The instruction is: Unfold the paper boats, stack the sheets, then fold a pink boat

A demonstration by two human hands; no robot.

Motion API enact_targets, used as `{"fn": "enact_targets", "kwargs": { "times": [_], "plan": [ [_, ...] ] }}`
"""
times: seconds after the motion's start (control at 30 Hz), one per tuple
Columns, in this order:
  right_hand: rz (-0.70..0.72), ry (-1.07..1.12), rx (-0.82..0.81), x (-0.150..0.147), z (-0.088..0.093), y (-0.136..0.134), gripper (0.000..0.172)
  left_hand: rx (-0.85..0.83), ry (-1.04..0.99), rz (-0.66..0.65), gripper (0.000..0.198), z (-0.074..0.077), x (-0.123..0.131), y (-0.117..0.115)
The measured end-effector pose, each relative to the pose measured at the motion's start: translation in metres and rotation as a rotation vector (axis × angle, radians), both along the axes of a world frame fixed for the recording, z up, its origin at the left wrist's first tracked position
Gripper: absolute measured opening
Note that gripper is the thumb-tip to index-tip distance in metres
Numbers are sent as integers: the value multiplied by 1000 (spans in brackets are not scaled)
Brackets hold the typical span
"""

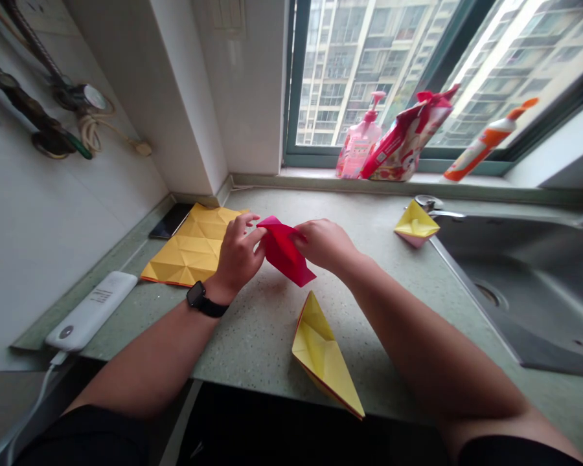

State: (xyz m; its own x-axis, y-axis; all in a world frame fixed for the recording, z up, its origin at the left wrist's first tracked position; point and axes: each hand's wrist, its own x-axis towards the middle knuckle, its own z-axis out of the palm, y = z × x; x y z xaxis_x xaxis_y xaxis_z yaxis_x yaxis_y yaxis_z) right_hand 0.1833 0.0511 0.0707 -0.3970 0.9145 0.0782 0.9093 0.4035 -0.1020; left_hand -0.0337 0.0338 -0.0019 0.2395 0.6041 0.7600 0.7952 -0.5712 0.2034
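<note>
A folded sheet of red paper (287, 254) is held just above the counter between my two hands. My left hand (239, 249) pinches its upper left edge between thumb and fingers. At its upper right side, my right hand (324, 243) grips the paper, with fingertips partly hidden behind it. Nearer to me lies a yellow folded paper boat (323, 356), its tip reaching over the counter's front edge. Left of my left hand rests a creased yellow sheet of paper (189, 246), marked with triangular folds. A smaller yellow paper boat (416, 224) sits by the sink.
A steel sink (525, 278) takes up the right side. A white power strip-like device (92, 310) with a cable and a dark phone (171, 220) lie at left. On the windowsill stand a pink pump bottle (359, 147), a red bag (408, 142) and an orange-white bottle (486, 145).
</note>
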Motion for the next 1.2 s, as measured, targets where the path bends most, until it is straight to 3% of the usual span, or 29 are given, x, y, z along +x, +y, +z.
{"fn": "enact_targets", "kwargs": {
  "times": [0.13, 0.33, 0.5, 0.77, 1.0, 1.13, 1.2],
  "plan": [
    [20, 15, 11, 1, -2, 1, 37, -12, -14, -4, 12, 1, -1, 1],
    [0, 44, -11, 6, -9, 8, 30, -43, -189, -257, 10, 5, 2, -6],
    [-73, 138, 6, 12, -16, 19, 27, -96, -317, -358, 7, 14, 2, -13],
    [-215, 534, 112, 34, -21, 38, 30, -143, -294, -267, 7, 18, -11, -4],
    [-217, 618, 152, 43, -11, 39, 32, -118, -188, -92, 11, 14, -33, 16],
    [-200, 636, 141, 44, -8, 38, 35, -243, -248, -28, 14, 8, -37, 23],
    [-202, 632, 138, 41, -7, 36, 35, -373, -393, -68, 30, 4, -32, 21]
  ]
}}
